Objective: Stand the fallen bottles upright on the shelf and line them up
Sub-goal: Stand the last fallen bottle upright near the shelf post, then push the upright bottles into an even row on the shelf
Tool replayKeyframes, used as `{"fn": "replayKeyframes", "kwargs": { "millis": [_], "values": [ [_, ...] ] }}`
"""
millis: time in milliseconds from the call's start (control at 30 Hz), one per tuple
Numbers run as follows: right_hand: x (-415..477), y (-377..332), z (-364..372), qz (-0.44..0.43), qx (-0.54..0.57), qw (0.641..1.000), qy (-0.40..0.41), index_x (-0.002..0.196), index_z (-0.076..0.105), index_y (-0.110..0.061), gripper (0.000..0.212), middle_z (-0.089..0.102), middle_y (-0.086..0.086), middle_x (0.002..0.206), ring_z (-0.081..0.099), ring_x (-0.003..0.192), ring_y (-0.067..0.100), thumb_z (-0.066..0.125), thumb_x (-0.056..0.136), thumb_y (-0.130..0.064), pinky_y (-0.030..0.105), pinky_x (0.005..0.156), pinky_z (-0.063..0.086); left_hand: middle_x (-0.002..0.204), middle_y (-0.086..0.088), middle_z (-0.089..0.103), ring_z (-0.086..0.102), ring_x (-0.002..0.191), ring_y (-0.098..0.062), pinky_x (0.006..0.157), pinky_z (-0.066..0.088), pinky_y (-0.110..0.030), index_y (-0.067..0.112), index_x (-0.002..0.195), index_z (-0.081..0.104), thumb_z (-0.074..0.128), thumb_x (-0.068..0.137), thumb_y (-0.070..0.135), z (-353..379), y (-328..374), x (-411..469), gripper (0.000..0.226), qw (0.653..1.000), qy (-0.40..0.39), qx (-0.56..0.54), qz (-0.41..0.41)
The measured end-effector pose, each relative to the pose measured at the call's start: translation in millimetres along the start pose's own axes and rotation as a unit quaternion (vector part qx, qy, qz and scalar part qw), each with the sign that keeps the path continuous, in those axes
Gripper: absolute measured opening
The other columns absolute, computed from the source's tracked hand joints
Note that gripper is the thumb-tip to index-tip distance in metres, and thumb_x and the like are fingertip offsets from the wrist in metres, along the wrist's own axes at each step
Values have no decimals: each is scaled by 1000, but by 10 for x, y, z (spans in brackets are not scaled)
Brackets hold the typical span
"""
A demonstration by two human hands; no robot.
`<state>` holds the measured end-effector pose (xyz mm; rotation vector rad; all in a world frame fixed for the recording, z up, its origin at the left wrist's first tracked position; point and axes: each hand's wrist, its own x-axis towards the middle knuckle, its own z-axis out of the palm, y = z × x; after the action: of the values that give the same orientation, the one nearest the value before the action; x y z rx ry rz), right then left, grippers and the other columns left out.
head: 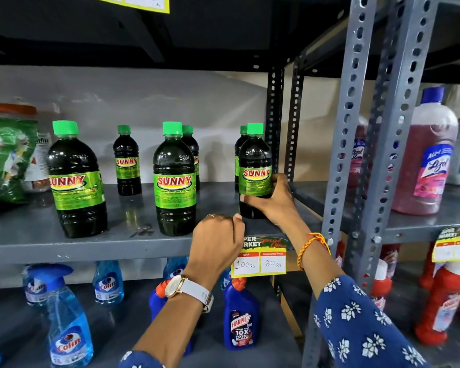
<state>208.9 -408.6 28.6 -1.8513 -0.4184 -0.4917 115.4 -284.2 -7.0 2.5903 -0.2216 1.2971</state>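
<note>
Several dark green SUNNY bottles with green caps stand upright on the grey shelf. My right hand grips the lower part of the rightmost front bottle, which stands near the shelf's right post. A large bottle stands in the middle front and another at the left front. Smaller-looking ones stand behind: one at centre left, others partly hidden. My left hand hovers at the shelf's front edge, fingers curled, holding nothing.
A green packet and a jar stand at the shelf's left end. Perforated grey posts bound the right side; pink Lizol bottles stand beyond. Blue Colin sprays and a Harpic bottle fill the shelf below. A price tag hangs on the edge.
</note>
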Motion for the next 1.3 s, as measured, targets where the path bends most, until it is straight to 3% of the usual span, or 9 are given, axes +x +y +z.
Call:
{"fn": "replayKeyframes", "kwargs": {
  "millis": [200,367,500,600,833,1100,1167,1233,1300],
  "values": [
    [0,-19,-9,11,-25,1000,-6,115,42,-15,77,59,5,113,54,102,20,85,55,-37,27,78,40,52,-12,60,46,45,-24,47,27,-28,13,49,42,31,85,25,-10,-9,-6,40,1000,2,-18,-2],
    [-109,-56,-68,-3,-19,1000,-9,110,46,-17,70,62,-1,104,57,94,15,85,54,-34,25,72,41,55,-15,60,51,50,-30,48,29,-30,13,50,41,32,85,24,-41,1,-11,38,1000,-7,-29,6],
    [-287,-88,-182,-19,4,1000,-15,103,47,-22,61,56,-19,88,54,81,-6,86,56,-28,3,57,39,58,-16,61,52,54,-32,49,33,-34,10,51,44,35,89,20,-52,16,-18,40,999,-24,-24,4],
    [-374,-120,-240,-27,9,999,-16,103,47,-23,59,53,-23,86,47,78,-15,86,59,-26,-3,56,37,57,-17,61,51,53,-32,50,31,-34,10,49,42,39,90,18,-67,41,-25,41,999,-26,-18,-8],
    [-445,-158,-256,-35,-5,999,-9,111,48,-18,64,57,-7,99,54,87,5,85,60,-30,4,60,33,57,-19,61,51,52,-34,51,38,-38,9,49,43,41,89,17,-96,68,-33,41,999,-28,-23,-23],
    [-426,-114,-221,-44,2,999,-3,103,44,-27,61,57,-12,96,52,81,-5,84,58,-34,6,60,35,57,-19,60,50,51,-35,49,32,-34,8,50,44,30,86,22,-64,55,-37,41,1000,-19,-11,-16],
    [-420,-97,-215,-53,-7,999,1,103,43,-28,61,57,-10,98,54,85,1,83,58,-34,6,63,35,61,-20,62,53,55,-35,50,29,-34,7,53,46,31,88,21,-75,65,-41,41,1000,-26,-5,-16],
    [-440,-110,-208,-58,-20,998,3,106,44,-25,63,57,-6,102,55,92,7,83,58,-36,5,66,38,73,-23,65,58,67,-37,57,35,-37,3,63,55,37,92,16,-140,90,-30,36,999,-27,-39,-18],
    [-513,-128,-192,-67,-38,996,37,117,42,-17,77,54,1,115,52,105,14,82,57,-43,16,84,43,104,-25,66,57,99,-34,86,38,-34,-4,95,62,38,93,13,-285,69,-62,30,993,-16,-120,-9]
  ]
}}
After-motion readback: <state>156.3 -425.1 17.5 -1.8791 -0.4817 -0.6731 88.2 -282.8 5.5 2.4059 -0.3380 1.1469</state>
